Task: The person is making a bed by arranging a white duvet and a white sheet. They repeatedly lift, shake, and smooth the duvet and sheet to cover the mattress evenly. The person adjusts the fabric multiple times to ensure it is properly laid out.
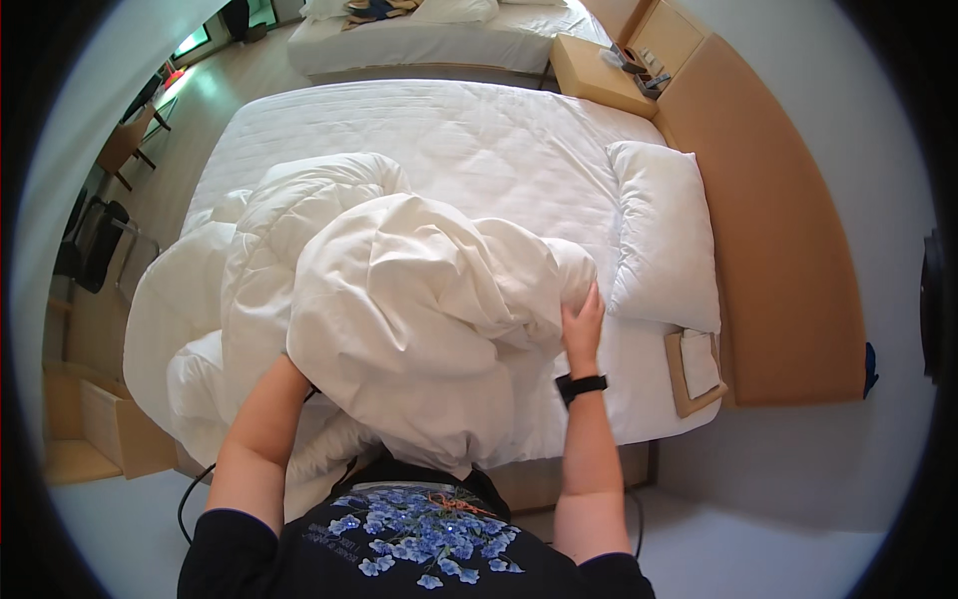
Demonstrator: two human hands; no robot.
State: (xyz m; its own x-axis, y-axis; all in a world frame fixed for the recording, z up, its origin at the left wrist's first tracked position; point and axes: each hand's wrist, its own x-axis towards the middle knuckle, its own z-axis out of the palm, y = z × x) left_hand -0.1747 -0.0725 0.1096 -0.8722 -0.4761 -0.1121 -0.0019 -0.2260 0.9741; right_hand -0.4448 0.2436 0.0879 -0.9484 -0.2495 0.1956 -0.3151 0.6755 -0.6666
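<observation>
A bulky white duvet lies heaped on the near half of a bed with a white fitted cover. Part of it hangs over the bed's near left side. My right hand, with a black band on the wrist, rests against the heap's right end; its thumb and fingertips are partly hidden at the cloth. My left forearm reaches under the left side of the heap, and the left hand itself is hidden by the duvet. A white pillow lies right of my right hand, by the headboard.
A tan headboard runs along the right. Folded beige and white cloths lie at the bed's near right corner. Beyond are a wooden nightstand and a second bed. Chairs and an open wooden cabinet stand left.
</observation>
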